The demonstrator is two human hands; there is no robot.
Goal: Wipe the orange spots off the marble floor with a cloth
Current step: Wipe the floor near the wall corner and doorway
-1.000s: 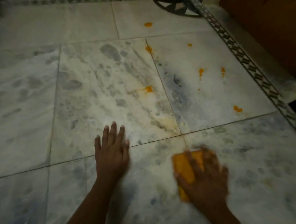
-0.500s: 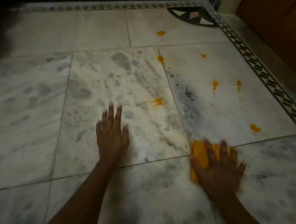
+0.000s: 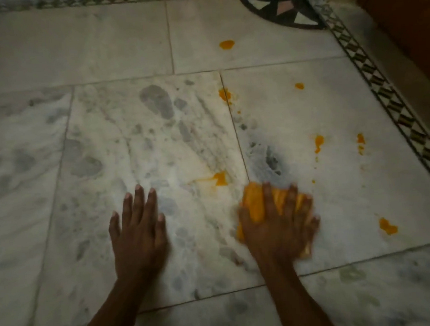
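Head view: a person kneels over the marble floor (image 3: 131, 148).
Right hand (image 3: 277, 229): fingers spread flat, pressing the orange cloth (image 3: 256, 205) down.
Left hand (image 3: 137, 232): flat on the floor, fingers straight, holding nothing.
Nearest spot (image 3: 220, 179): just past the cloth.
Tip: push forward over it, pressing hard, so it doesn't smear.
Other spots (image 3: 387, 226): farther off.

My left hand (image 3: 138, 234) lies flat on the floor (image 3: 57, 174), left of my right hand (image 3: 279, 228), which presses on the cloth (image 3: 256, 203). One spot (image 3: 220, 179) lies just beyond the cloth; another (image 3: 387, 227) lies right, near the floor's border (image 3: 387, 99).
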